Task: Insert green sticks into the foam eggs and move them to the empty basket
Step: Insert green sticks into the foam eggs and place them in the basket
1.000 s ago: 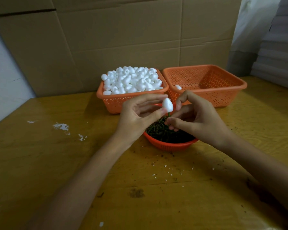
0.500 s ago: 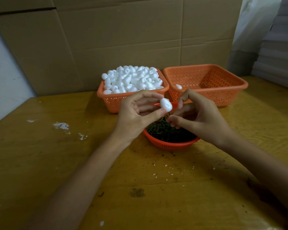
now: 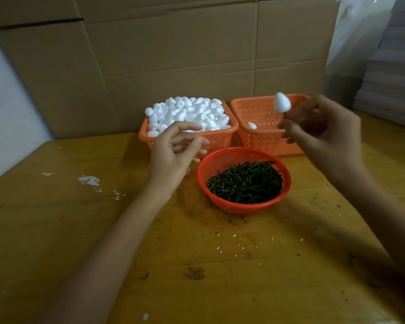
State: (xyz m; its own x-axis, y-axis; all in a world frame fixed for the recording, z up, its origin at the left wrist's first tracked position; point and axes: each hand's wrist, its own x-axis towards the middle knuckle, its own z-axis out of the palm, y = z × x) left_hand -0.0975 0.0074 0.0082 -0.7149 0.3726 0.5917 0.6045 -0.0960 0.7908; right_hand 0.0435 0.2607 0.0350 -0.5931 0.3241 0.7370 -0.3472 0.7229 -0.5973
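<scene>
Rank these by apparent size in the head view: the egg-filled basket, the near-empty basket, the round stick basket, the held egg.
Largest: egg-filled basket and near-empty basket, alike, unranked.
Next: round stick basket, slightly smaller-looking, but nearer the camera, so unsure.
Smallest: held egg.

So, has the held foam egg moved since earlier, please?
Yes: the foam egg moved up and right, from above the stick bowl toward the right basket.

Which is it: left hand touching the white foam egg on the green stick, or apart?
Apart. The head view shows a wide gap: left hand open by the full orange basket, white foam egg held up by the right hand.
</scene>
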